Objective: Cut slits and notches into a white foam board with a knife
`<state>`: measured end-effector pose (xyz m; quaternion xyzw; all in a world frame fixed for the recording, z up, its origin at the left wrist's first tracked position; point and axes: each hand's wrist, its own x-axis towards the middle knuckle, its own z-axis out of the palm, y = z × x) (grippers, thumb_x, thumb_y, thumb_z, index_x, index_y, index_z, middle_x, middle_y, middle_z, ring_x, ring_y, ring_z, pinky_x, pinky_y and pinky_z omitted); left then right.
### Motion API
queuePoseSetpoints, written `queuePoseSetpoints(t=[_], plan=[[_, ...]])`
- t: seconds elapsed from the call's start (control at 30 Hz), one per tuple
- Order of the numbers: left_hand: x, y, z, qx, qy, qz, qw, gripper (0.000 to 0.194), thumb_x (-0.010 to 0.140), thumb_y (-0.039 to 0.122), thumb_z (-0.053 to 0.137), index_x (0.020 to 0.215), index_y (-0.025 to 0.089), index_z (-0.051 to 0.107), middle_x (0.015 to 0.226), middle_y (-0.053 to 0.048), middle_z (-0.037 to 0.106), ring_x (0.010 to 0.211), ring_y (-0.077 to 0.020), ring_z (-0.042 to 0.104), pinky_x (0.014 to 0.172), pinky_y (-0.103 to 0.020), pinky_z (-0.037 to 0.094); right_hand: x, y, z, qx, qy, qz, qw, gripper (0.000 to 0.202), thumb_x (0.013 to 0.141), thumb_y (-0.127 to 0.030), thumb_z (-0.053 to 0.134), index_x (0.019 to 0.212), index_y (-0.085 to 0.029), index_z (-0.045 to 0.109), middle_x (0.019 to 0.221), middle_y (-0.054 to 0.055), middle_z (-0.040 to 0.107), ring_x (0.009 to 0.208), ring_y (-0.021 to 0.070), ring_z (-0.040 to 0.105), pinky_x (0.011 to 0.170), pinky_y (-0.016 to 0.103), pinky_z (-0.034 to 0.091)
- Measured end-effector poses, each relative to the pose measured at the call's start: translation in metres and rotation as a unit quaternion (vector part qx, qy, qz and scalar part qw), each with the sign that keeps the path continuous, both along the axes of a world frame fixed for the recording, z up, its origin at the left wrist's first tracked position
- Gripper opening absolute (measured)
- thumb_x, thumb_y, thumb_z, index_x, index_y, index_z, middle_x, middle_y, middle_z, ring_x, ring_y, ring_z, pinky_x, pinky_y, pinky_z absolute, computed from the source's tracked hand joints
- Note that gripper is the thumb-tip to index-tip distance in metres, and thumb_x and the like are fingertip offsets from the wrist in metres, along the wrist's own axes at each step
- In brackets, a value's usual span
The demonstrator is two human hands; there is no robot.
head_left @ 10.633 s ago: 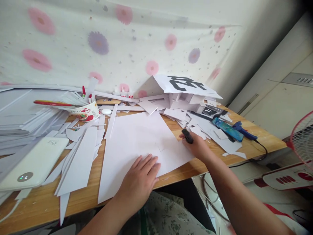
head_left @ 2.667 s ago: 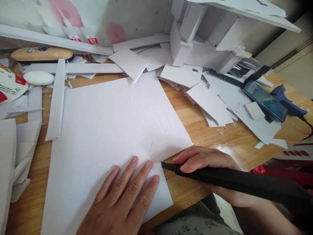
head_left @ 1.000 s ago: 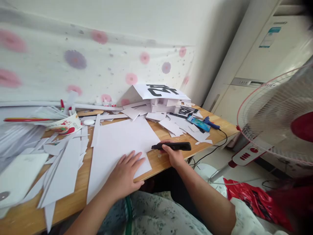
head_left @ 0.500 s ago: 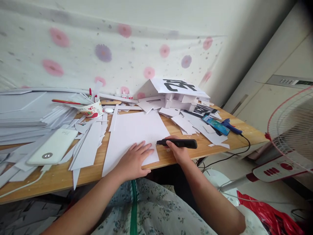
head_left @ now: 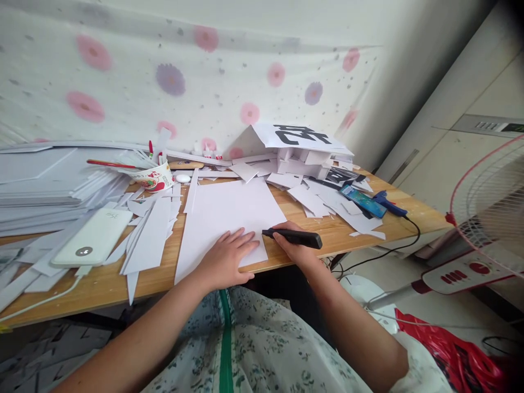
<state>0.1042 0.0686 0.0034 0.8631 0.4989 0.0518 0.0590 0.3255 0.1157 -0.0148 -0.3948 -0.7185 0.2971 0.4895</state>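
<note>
Two hands are working: the white sheet [head_left: 221,207] is lying under the left hand [head_left: 229,255] and just left of the right hand's [head_left: 297,252] grip. The left fingers are resting spread and flat; the right hand is pinching the black cutter [head_left: 303,238], its tip pointing at the sheet's edge. The sheet is probably being light, stiffish, easily dented, so flat pressing is suiting it.

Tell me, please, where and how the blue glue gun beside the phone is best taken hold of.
Probably by the slim handle of the blue glue gun, coming from the right: that end reaches out past the phone, with the black cord leaving its tip. The right hand would first have to put down the utility knife.
</note>
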Motion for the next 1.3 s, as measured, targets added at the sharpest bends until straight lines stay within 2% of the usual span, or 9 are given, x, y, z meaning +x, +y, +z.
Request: queuePoseSetpoints(t=[0.2, 0.5, 0.7, 0.83, 0.9, 0.97, 1.07, 1.17, 1.3], plan=[[-0.001, -0.001, 0.001, 0.000, -0.010, -0.001, 1.000, 0.075, 0.071, 0.045, 0.071, 0.139, 0.027, 0.045, 0.153, -0.002, 0.032, 0.143, -0.0285, 0.024, 0.118, -0.051, 0.022, 0.002, -0.005, 0.004, 0.001, -0.025, -0.004, 1.000, 0.010, 0.082, -0.029, 0.062, 0.087, -0.022, 0.068, 0.084, 0.004, 0.069, 0.078, 0.0202, 0.064, 0.074, 0.035, 0.050], [-0.002, 0.001, 0.001, -0.003, -0.007, -0.005, 1.000, 0.074, 0.071, 0.043, 0.071, 0.139, 0.029, 0.044, 0.154, -0.001, 0.030, 0.144, -0.0288, 0.022, 0.118, -0.052, 0.021, 0.005, -0.005, -0.009, -0.031, 0.043, -0.032, 0.998, 0.016, 0.084, -0.036, 0.061, 0.092, -0.024, 0.066, 0.090, 0.005, 0.068, 0.082, 0.0226, 0.065, 0.075, 0.037, 0.054], [-0.003, 0.001, 0.003, -0.011, -0.004, -0.009, 1.000, 0.071, 0.073, 0.038, 0.069, 0.139, 0.030, 0.043, 0.155, 0.000, 0.029, 0.144, -0.0302, 0.021, 0.118, -0.055, 0.022, 0.004, 0.000, -0.010, -0.071, 0.090, -0.051, 0.992, 0.020, 0.085, -0.042, 0.060, 0.091, -0.023, 0.064, 0.083, 0.004, 0.067, 0.066, 0.0190, 0.063, 0.063, 0.034, 0.055], [-0.004, 0.003, 0.000, -0.013, -0.001, -0.015, 1.000, 0.072, 0.074, 0.039, 0.069, 0.141, 0.030, 0.041, 0.155, 0.001, 0.028, 0.144, -0.0309, 0.021, 0.117, -0.056, 0.023, 0.005, 0.000, -0.007, -0.091, 0.100, -0.039, 0.990, 0.017, 0.085, -0.038, 0.062, 0.093, -0.023, 0.064, 0.085, 0.003, 0.067, 0.064, 0.0177, 0.064, 0.062, 0.033, 0.056], [-0.006, 0.003, -0.002, -0.009, 0.003, -0.022, 1.000, 0.073, 0.074, 0.040, 0.069, 0.141, 0.030, 0.040, 0.156, 0.001, 0.027, 0.144, -0.0311, 0.021, 0.117, -0.056, 0.024, 0.004, -0.003, -0.004, -0.041, 0.083, -0.045, 0.995, 0.013, 0.085, -0.032, 0.063, 0.094, -0.024, 0.065, 0.090, 0.004, 0.068, 0.074, 0.0193, 0.066, 0.068, 0.034, 0.057], [-0.007, 0.003, -0.005, 0.001, 0.010, -0.029, 1.000, 0.075, 0.074, 0.041, 0.069, 0.142, 0.031, 0.039, 0.156, 0.001, 0.025, 0.144, -0.0311, 0.021, 0.116, -0.057, 0.025, 0.001, -0.009, -0.001, 0.049, 0.056, -0.063, 0.995, 0.012, 0.084, -0.023, 0.063, 0.095, -0.025, 0.066, 0.094, 0.005, 0.069, 0.086, 0.0207, 0.067, 0.077, 0.036, 0.057], [-0.010, 0.003, -0.009, 0.024, 0.019, -0.044, 0.999, 0.078, 0.073, 0.044, 0.068, 0.143, 0.030, 0.036, 0.157, 0.000, 0.024, 0.143, -0.0323, 0.022, 0.114, -0.058, 0.027, -0.004, -0.019, 0.001, 0.145, -0.001, -0.059, 0.988, 0.028, 0.080, -0.010, 0.062, 0.102, -0.026, 0.065, 0.102, 0.007, 0.069, 0.092, 0.0207, 0.068, 0.080, 0.036, 0.057], [-0.011, 0.004, -0.013, 0.062, 0.023, -0.066, 0.996, 0.080, 0.072, 0.048, 0.068, 0.143, 0.028, 0.036, 0.156, -0.003, 0.025, 0.142, -0.0341, 0.025, 0.113, -0.056, 0.029, -0.008, -0.024, 0.003, 0.171, -0.051, -0.058, 0.982, 0.039, 0.077, -0.008, 0.065, 0.112, -0.025, 0.061, 0.105, 0.010, 0.067, 0.091, 0.0215, 0.069, 0.076, 0.034, 0.059], [-0.013, 0.005, -0.018, 0.113, 0.031, -0.084, 0.990, 0.081, 0.073, 0.048, 0.063, 0.145, 0.026, 0.035, 0.155, -0.005, 0.028, 0.141, -0.0344, 0.025, 0.113, -0.053, 0.026, -0.007, -0.023, 0.005, 0.156, -0.068, -0.065, 0.983, 0.044, 0.075, -0.009, 0.067, 0.116, -0.022, 0.059, 0.105, 0.013, 0.066, 0.092, 0.0232, 0.069, 0.075, 0.034, 0.060]])
